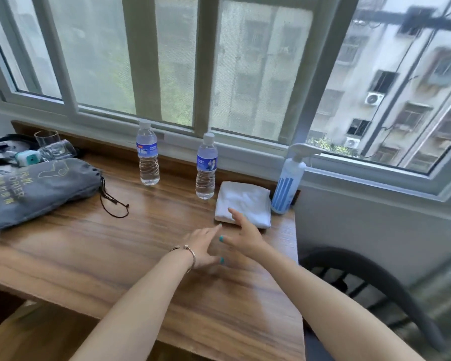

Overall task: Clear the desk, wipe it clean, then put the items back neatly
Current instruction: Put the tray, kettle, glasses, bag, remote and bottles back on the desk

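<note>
A folded white cloth [245,201] lies on the wooden desk [115,246] near its right end. My right hand [242,234] hovers open at the cloth's front edge, fingertips over its corner. My left hand [206,243], with a bracelet on the wrist, is open just left of it, above the desk. A white and blue spray bottle [288,182] stands right of the cloth. Two water bottles [148,155] [206,168] stand upright by the window. A grey drawstring bag [37,188] lies at the left.
Behind the bag sit a clear glass [48,144], a small teal device [29,157] and a black item [0,152]. A dark chair [375,277] stands beyond the desk's right edge. The window sill runs along the back.
</note>
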Tool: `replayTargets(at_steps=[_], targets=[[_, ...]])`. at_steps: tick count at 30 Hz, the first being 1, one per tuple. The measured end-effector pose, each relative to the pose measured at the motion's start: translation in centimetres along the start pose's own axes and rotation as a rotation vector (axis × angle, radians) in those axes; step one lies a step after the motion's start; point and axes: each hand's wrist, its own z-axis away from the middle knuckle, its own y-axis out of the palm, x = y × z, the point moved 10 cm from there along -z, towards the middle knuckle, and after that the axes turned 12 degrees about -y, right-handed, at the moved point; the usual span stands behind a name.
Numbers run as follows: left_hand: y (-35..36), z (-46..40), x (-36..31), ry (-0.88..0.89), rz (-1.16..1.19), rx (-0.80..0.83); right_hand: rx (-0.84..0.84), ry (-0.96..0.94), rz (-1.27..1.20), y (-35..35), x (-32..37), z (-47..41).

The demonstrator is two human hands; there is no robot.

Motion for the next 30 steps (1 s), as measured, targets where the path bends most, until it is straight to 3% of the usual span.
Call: replayTargets(at_steps=[8,16,23,30], targets=[[3.0,0.1,-15.5,0.22,-0.042,-0.017,-0.153,0.023,-0.013,-12.5,-7.6,5.8],[9.4,-3.3,-28.1,0.254,-0.118,0.014,-0.098,0.104,0.08,-21.7,-18.4,11.9],[17.9,-6.3,-33.7,0.1,-0.081,0.062,-0.058,0.18,0.097,-25.1,-29.3,16.2],[26.5,-10.1,-33.4,-0.141,0.191,0.126,-0.046,0.29,0.057,-25.3,-40.7,18.8]])
